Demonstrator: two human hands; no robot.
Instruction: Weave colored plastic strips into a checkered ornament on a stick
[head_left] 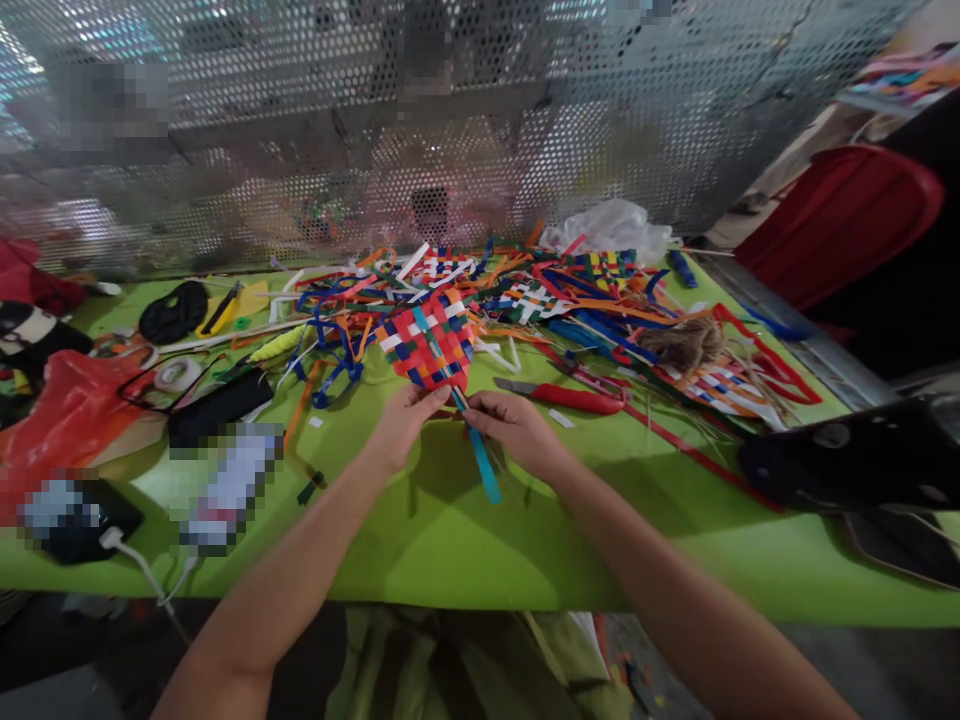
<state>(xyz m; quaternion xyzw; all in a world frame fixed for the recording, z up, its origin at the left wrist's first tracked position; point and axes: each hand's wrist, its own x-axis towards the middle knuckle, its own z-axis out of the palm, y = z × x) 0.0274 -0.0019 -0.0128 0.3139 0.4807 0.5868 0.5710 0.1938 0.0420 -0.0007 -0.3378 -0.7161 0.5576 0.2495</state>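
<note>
- woven piece (426, 340): held over green table (420, 570).
- left hand (411, 415): thumb and fingers pinching the woven piece at its near corner.
- right hand (514, 425): fingers pinching blue strip (484, 468).

Wore a loose olive-green garment (510, 660) low in front, rumpled into soft creases and shadowed darker along the folds, went bare along both forearms (292, 580), fuller at the near end and tapering smoothly forward, and had left hand (412, 425) and right hand (516, 426) likewise bare and slender-fingered.
</note>
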